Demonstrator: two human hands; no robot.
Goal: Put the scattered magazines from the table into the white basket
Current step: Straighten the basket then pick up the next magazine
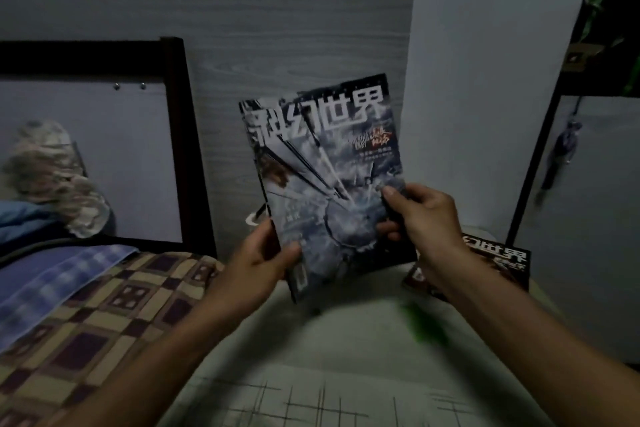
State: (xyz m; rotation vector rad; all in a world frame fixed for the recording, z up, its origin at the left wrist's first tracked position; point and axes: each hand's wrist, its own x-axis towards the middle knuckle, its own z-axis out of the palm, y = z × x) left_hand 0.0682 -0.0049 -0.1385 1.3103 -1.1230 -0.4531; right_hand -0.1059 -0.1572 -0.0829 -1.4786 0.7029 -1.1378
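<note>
Dim light is falling across the pale desk [346, 340]. Both grips, left hand [263, 253] and right hand [420, 215], are pinching the upright magazine [325, 177] above it; another magazine [495, 263] is lying near the far right edge. No basket is showing, so a loosening pinch risks dropping it.

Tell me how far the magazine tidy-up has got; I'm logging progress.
Nothing shows as finished: no white basket is in view. In hand: both the left hand and right hand grip the blue-grey magazine upright above the table. Left: a dark magazine lies on the table.
</note>
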